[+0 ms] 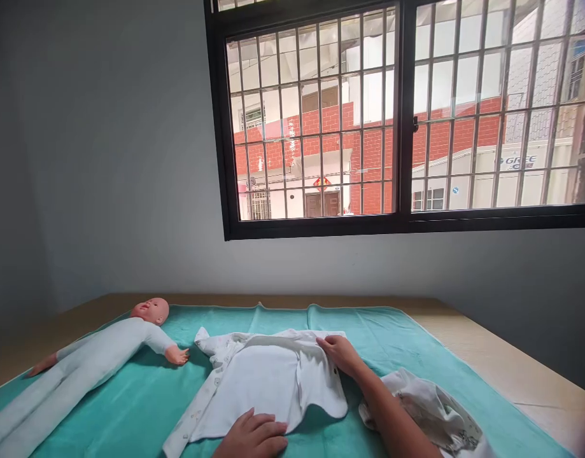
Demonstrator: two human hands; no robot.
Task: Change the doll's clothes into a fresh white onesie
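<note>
A small white baby shirt (268,375) with snap fasteners along its edge lies spread open on the green cloth, its inside facing up. My left hand (251,436) rests flat at the shirt's lower edge, fingers slightly apart. At the shirt's upper right, my right hand (340,353) has its fingers closed on the fabric by the sleeve. A baby doll (115,346) in a white suit lies on its back to the left, one arm reaching toward the shirt. Under my right forearm and beside it is a crumpled white printed garment (426,404), partly hidden.
The green cloth (130,407) covers much of a light wooden tabletop (487,356), with raised folds at its far edge. Behind the table stands a grey wall (130,159) with a black-framed barred window (316,229).
</note>
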